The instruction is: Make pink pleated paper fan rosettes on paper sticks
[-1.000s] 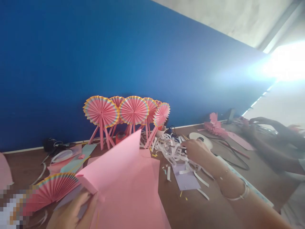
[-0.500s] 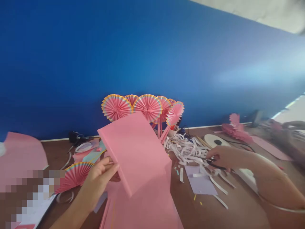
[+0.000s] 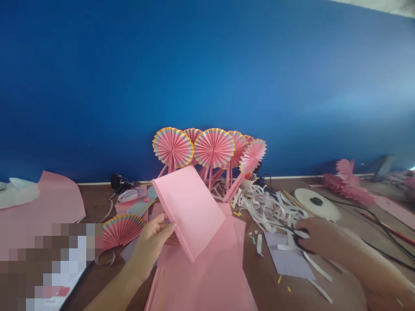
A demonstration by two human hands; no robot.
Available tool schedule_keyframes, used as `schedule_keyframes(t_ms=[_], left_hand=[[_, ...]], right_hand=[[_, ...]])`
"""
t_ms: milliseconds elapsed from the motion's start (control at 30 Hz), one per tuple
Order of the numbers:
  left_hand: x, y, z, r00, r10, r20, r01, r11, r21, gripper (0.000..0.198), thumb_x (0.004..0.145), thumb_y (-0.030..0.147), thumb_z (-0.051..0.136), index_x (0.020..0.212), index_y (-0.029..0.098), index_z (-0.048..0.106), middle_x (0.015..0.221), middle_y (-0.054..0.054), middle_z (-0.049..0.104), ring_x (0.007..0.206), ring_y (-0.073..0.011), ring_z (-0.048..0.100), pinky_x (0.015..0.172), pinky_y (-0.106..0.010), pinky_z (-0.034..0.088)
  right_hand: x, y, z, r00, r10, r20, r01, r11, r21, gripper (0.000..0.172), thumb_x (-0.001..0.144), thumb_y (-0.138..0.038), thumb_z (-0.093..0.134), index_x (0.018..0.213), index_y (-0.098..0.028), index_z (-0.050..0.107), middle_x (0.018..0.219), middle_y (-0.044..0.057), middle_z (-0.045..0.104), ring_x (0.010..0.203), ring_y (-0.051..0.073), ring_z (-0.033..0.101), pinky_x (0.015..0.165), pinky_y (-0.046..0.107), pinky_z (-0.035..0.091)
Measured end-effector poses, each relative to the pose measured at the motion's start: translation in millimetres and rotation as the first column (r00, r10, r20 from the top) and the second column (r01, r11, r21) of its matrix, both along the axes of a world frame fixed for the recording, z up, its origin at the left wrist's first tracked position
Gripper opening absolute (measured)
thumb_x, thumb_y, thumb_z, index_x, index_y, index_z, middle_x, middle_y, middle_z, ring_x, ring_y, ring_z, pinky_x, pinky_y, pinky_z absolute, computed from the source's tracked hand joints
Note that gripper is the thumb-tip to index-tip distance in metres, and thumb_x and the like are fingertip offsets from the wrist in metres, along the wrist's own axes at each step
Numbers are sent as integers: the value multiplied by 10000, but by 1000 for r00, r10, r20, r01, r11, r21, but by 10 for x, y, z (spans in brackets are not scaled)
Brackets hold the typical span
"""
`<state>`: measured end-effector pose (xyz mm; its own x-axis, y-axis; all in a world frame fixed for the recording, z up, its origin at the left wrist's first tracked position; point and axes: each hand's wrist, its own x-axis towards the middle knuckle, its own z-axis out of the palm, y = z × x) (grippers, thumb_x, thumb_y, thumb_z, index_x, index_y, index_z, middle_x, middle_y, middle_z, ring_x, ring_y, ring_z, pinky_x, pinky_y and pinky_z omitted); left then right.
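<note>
My left hand (image 3: 152, 242) pinches a folded pink paper (image 3: 191, 211) by its narrow folded left edge. The paper is raised and tilted above a stack of larger pink sheets (image 3: 207, 280). At the right, my right hand (image 3: 314, 237) has its fingers around the dark handles of a pair of scissors (image 3: 300, 242). Their blades point left over a tangle of white paper strips (image 3: 262, 205). Just below lies a lilac sheet (image 3: 288, 265) with some white strips on it.
Behind stand several pleated pink paper rosettes (image 3: 214, 147) on sticks, against a blue wall (image 3: 194, 65). A pleated fan (image 3: 121, 231) lies left. At right are a white ribbon roll (image 3: 316, 203), a pleated pink strip (image 3: 346, 183) and black cables (image 3: 382, 229).
The view has turned slightly left, shifting the scene right. My right hand and the scissors have come a little closer to the lilac sheet. The folded paper stays in my left hand.
</note>
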<state>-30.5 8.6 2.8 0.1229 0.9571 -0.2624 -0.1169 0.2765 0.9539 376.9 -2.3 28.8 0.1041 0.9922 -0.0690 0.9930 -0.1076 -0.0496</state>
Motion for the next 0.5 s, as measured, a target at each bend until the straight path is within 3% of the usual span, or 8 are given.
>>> schedule_keyframes(t_ms=[33, 100, 167, 200, 233, 367, 500], left_hand=[[10, 5, -34, 1000, 4, -2, -4, 1000, -16, 335, 699, 390, 692, 925, 160, 600, 773, -54, 753, 671, -195, 695, 630, -275, 519], [41, 11, -108, 1000, 13, 4, -13, 998, -57, 321, 708, 365, 677, 941, 156, 603, 813, -62, 754, 687, -196, 700, 629, -272, 522], [78, 10, -192, 999, 33, 13, -31, 992, -118, 312, 707, 319, 668, 958, 144, 610, 874, -81, 752, 704, -196, 704, 624, -271, 526], [95, 7, -235, 999, 47, 14, -44, 988, -151, 307, 702, 290, 666, 962, 136, 612, 901, -91, 748, 710, -198, 704, 622, -272, 528], [107, 0, -275, 998, 63, 5, -61, 980, -191, 295, 694, 260, 666, 952, 128, 613, 907, -100, 746, 704, -199, 704, 615, -274, 530], [97, -78, -370, 991, 131, 15, -121, 951, -286, 241, 702, 178, 649, 932, 127, 602, 867, -97, 738, 678, -193, 697, 606, -278, 537], [40, -234, -316, 954, 240, 181, -163, 918, -361, 304, 708, 123, 643, 1007, 150, 598, 899, -77, 730, 720, -182, 695, 681, -287, 554]], right_hand=[[-54, -29, 25, 999, -32, -26, 33, 999, 9, 184, 648, -288, 617, 777, -210, 723, 782, 106, 702, 688, 281, 640, 555, 320, 431], [-243, -88, 28, 949, 12, -315, -27, 999, -45, 277, 703, -355, 600, 918, -215, 703, 757, 79, 678, 602, 211, 593, 507, 279, 395], [-521, -153, -33, 734, 0, -679, -200, 956, -216, 339, 746, -406, 574, 991, -189, 661, 661, 39, 621, 512, 145, 516, 464, 243, 360], [-675, -190, -81, 614, -40, -788, -323, 898, -298, 324, 758, -405, 574, 974, -176, 651, 638, 21, 593, 508, 123, 495, 479, 230, 365], [-824, -228, -132, 532, -102, -841, -425, 826, -370, 313, 800, -416, 534, 966, -174, 642, 630, 7, 569, 509, 109, 482, 477, 216, 364], [-1254, -359, -266, 498, -120, -859, -614, 650, -447, 301, 754, -447, 604, 875, -172, 622, 558, -38, 498, 461, 84, 448, 434, 184, 353], [-1366, -391, -299, 433, -87, -897, -725, 558, -404, 392, 736, -539, 638, 804, -157, 583, 627, -31, 505, 510, 63, 430, 438, 162, 276]])
